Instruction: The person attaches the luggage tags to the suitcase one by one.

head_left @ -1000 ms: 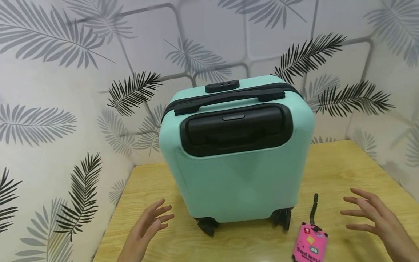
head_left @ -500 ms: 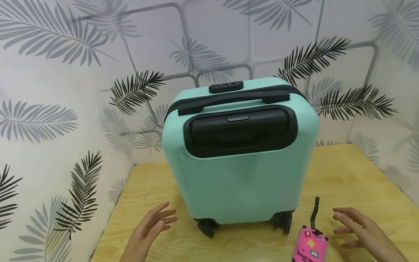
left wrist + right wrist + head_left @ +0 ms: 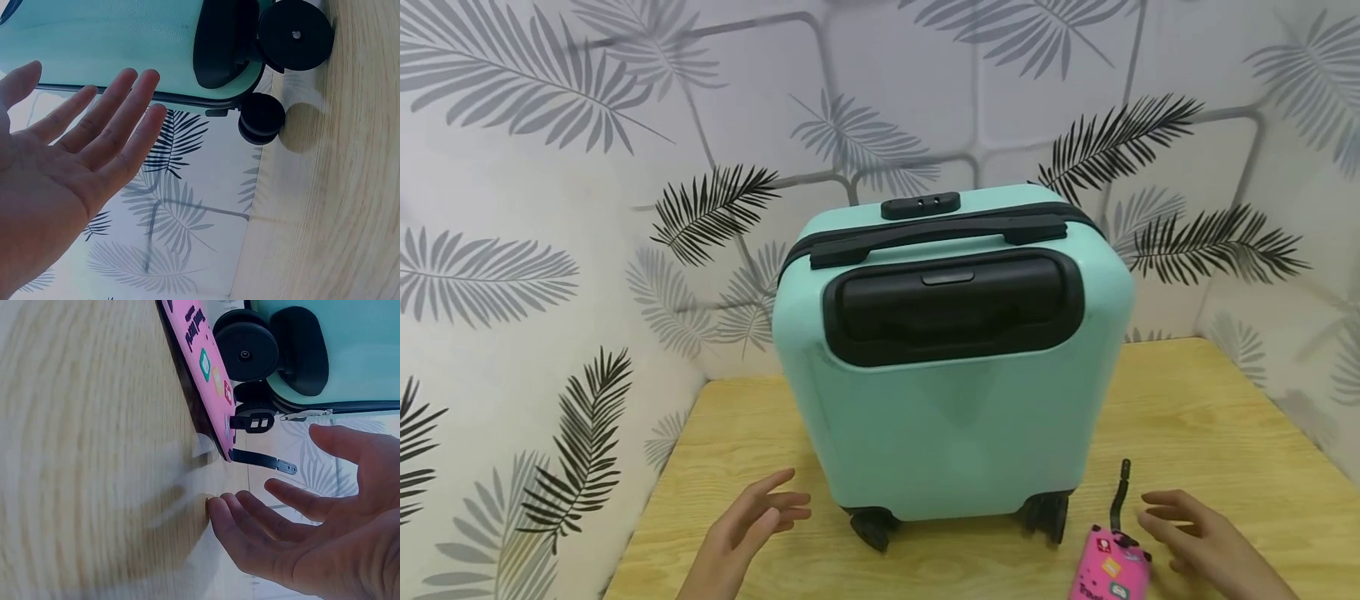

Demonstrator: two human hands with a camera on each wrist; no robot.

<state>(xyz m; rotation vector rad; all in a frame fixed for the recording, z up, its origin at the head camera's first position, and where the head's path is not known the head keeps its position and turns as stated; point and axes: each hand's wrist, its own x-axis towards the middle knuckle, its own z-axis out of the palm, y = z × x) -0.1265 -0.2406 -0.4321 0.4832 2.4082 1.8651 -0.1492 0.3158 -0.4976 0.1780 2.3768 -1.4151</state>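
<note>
A mint-green suitcase (image 3: 955, 433) with a black carry handle (image 3: 936, 236) stands upright on its wheels on the wooden table. To its right lies a pink luggage tag (image 3: 1108, 568) with a black strap (image 3: 1118, 498) stretching away from it. My right hand (image 3: 1198, 542) is close beside the tag, fingers loosely bent and thumb apart, holding nothing. In the right wrist view its fingertips (image 3: 219, 509) are at the table surface, near the strap's end. My left hand (image 3: 741, 529) hovers left of the suitcase's front wheel (image 3: 872, 529), palm inward and fingers relaxed.
The wooden table (image 3: 722, 433) reaches back to a wall (image 3: 550, 250) patterned with grey and black leaves. The wall also closes in along the left and right sides.
My right hand has moved left and down toward the luggage tag, its fingers bending more. The left hand has shifted slightly right in view. Suitcase and tag stay in place.
</note>
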